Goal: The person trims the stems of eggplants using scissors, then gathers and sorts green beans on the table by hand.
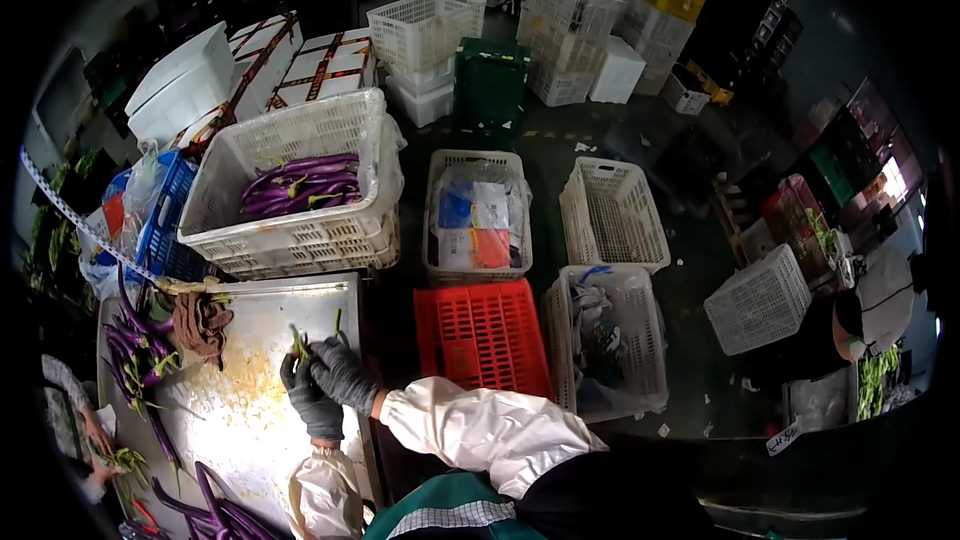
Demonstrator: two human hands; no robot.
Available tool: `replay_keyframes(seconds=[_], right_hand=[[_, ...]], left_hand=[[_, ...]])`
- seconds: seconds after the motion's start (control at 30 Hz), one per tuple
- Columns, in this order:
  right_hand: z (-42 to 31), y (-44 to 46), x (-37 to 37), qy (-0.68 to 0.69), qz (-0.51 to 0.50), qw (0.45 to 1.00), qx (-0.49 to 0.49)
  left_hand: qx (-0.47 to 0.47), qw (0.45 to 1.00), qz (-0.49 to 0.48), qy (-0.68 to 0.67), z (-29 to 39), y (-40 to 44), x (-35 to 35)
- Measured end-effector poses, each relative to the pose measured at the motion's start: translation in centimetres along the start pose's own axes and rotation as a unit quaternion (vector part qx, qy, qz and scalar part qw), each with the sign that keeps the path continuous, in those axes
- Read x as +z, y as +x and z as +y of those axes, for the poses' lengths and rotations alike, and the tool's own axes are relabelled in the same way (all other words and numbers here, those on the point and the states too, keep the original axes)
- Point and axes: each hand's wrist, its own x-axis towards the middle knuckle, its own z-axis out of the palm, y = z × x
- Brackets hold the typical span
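Note:
Both hands wear dark grey gloves and are close together over the right part of the metal table [270, 430]. My left hand [312, 402] is closed, with a thin green vegetable piece [299, 343] showing at its fingertips. My right hand [345, 375] presses in from the right, its fingers closed against the same green piece. Another slim green stalk [337, 321] sticks up just beyond my right hand; I cannot tell if the hand holds it. Left of the hands are a brown cloth [203, 329] and a pile of purple eggplants [135, 350].
More eggplants [215, 510] lie at the table's near left. A white crate [290, 225] of eggplants stands behind the table. Right of it are a red crate [482, 335] and a white crate of bags [655, 385]. Another person's hand [98, 437] is at far left.

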Motion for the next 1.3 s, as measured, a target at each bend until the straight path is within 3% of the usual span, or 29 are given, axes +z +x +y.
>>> replay_keyframes(seconds=[0.07, 0.1, 0.17, 0.2, 0.23, 0.27, 0.3, 0.33, 0.37, 0.4, 0.43, 0.47, 0.5, 0.57, 0.6, 0.63, 0.73, 0.83, 0.87, 0.9, 0.93, 1.0, 1.03, 1.07, 1.13, 1.17, 1.2, 1.23, 1.3], right_hand=[[-2.0, 1.1, -3.8, 0.019, 0.032, 0.999, -0.023], [-3.3, 1.4, -6.5, -0.058, 0.049, 0.995, -0.071], [-3.0, 1.6, -10.1, 0.024, 0.15, 0.98, -0.132], [-3.2, 1.5, -12.7, -0.047, 0.176, 0.976, -0.12], [-2.9, 0.2, -15.2, -0.006, 0.161, 0.987, -0.023], [-3.9, -0.8, -18.0, -0.098, 0.215, 0.971, -0.035], [-5.3, -2.2, -21.2, -0.091, 0.196, 0.975, 0.059], [-5.1, -3.5, -23.9, -0.099, 0.227, 0.966, 0.078], [-3.5, -5.1, -27.3, -0.2, 0.261, 0.944, 0.033], [-3.8, -6.5, -30.2, -0.372, 0.295, 0.88, 0.011], [0.5, -8.9, -35.4, -0.508, 0.305, 0.805, 0.013], [-1.4, -10.3, -38.0, -0.452, 0.292, 0.84, 0.072], [-0.9, -12.2, -41.4, -0.207, 0.38, 0.9, 0.055], [2.5, -17.1, -49.1, -0.15, 0.447, 0.879, 0.079], [3.1, -18.7, -50.7, -0.173, 0.471, 0.856, 0.125], [4.1, -20.5, -52.3, -0.189, 0.488, 0.835, 0.17], [8.4, -23.7, -54.4, -0.232, 0.476, 0.801, 0.28], [12.0, -24.7, -54.5, -0.372, 0.37, 0.776, 0.351], [13.0, -24.7, -54.4, -0.477, 0.289, 0.75, 0.355], [14.0, -24.5, -54.1, -0.587, 0.201, 0.709, 0.336], [14.8, -24.2, -53.5, -0.684, 0.116, 0.658, 0.294], [15.4, -23.0, -51.6, -0.733, 0.073, 0.637, 0.226], [15.0, -21.8, -50.1, -0.683, 0.106, 0.69, 0.212], [14.5, -20.6, -48.7, -0.63, 0.136, 0.74, 0.194], [22.5, -20.4, -49.4, -0.348, 0.255, 0.858, 0.278], [28.3, -20.9, -50.7, -0.218, 0.295, 0.873, 0.322], [26.5, -19.3, -49.1, -0.198, 0.295, 0.877, 0.325], [24.6, -17.5, -47.4, -0.177, 0.295, 0.88, 0.328], [18.0, -14.6, -44.1, -0.229, 0.285, 0.877, 0.311]], left_hand=[[0.037, 0.998, -0.028, -0.048, 2.5, 1.2, 2.7], [0.095, 0.994, -0.035, -0.035, 3.7, 1.6, 4.5], [0.193, 0.978, -0.07, 0.039, 6.2, 2.1, 8.1], [0.205, 0.973, -0.1, 0.032, 7.0, 1.8, 10.1], [0.209, 0.967, -0.132, 0.061, 10.5, 1.4, 11.9], [0.272, 0.941, -0.157, 0.126, 13.1, 1.1, 13.7], [0.276, 0.943, -0.167, 0.08, 13.0, 0.1, 16.5], [0.06, 0.912, -0.344, -0.216, 12.8, -1.4, 20.0], [-0.221, 0.78, -0.368, -0.455, 12.6, -3.0, 23.6], [-0.153, 0.809, -0.409, -0.394, 13.4, -3.9, 26.7], [0.03, 0.857, -0.452, -0.246, 15.4, -5.6, 29.9], [0.169, 0.856, -0.467, -0.145, 17.2, -7.3, 33.2], [0.214, 0.838, -0.489, -0.111, 18.8, -9.0, 36.1], [0.245, 0.826, -0.504, -0.055, 21.1, -12.5, 40.6], [0.245, 0.867, -0.434, -0.027, 21.8, -14.4, 41.9], [0.239, 0.87, -0.431, -0.024, 21.7, -14.7, 41.3], [0.379, 0.862, -0.327, 0.085, 20.2, -14.3, 38.1], [0.311, 0.816, -0.429, 0.23, 16.6, -6.1, 30.8], [0.208, 0.734, -0.513, 0.393, 14.8, -3.5, 28.5], [0.272, 0.936, -0.192, 0.114, 11.5, -0.5, 25.3], [0.174, 0.93, -0.194, 0.26, 9.0, 2.4, 21.4], [0.115, 0.971, -0.003, 0.211, 0.0, 6.6, 14.2], [0.07, 0.931, -0.008, 0.358, 2.9, 6.3, 9.9], [0.168, 0.858, 0.076, 0.48, -2.0, 6.8, 6.7], [-0.031, 0.866, 0.009, 0.498, -3.7, 6.7, 3.4], [-0.099, 0.858, -0.055, 0.502, -2.8, 6.7, 3.3], [-0.167, 0.841, -0.119, 0.501, -1.6, 6.6, 3.2], [-0.101, 0.832, -0.127, 0.531, -0.7, 6.1, 3.6], [-0.128, 0.815, -0.145, 0.546, -2.6, 6.6, 4.2]])
